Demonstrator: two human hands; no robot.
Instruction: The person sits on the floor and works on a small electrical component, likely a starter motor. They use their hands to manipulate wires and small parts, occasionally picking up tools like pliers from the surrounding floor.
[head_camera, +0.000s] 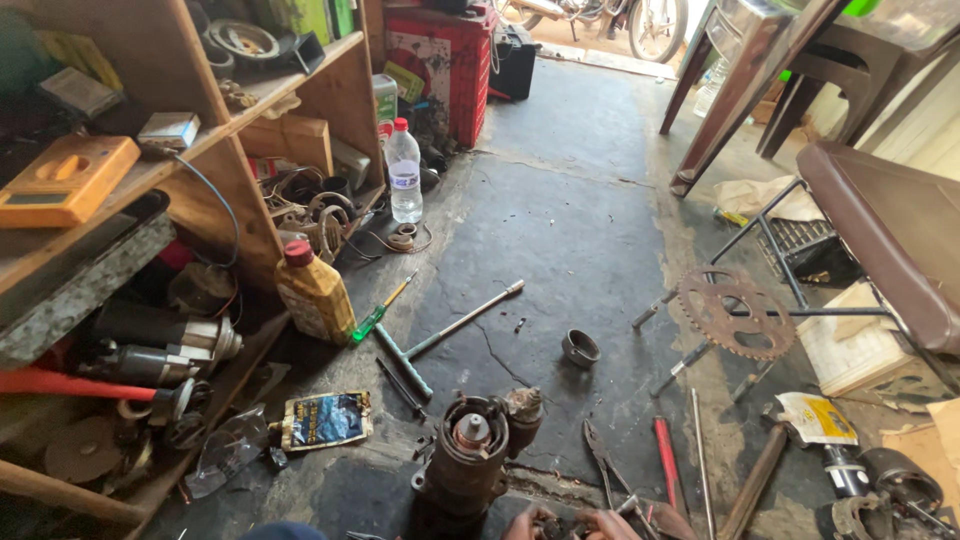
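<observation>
Peeking in below, both hands (570, 524) grip unclear; clear bottle (404, 172) seems nearly empty.

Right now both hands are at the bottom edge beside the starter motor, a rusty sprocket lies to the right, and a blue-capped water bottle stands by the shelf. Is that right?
Not quite: the head view shows the water bottle has a red cap, not blue. The rest holds: both hands are at the bottom edge beside the starter motor, the rusty sprocket lies to the right, and the bottle stands by the shelf.
</observation>
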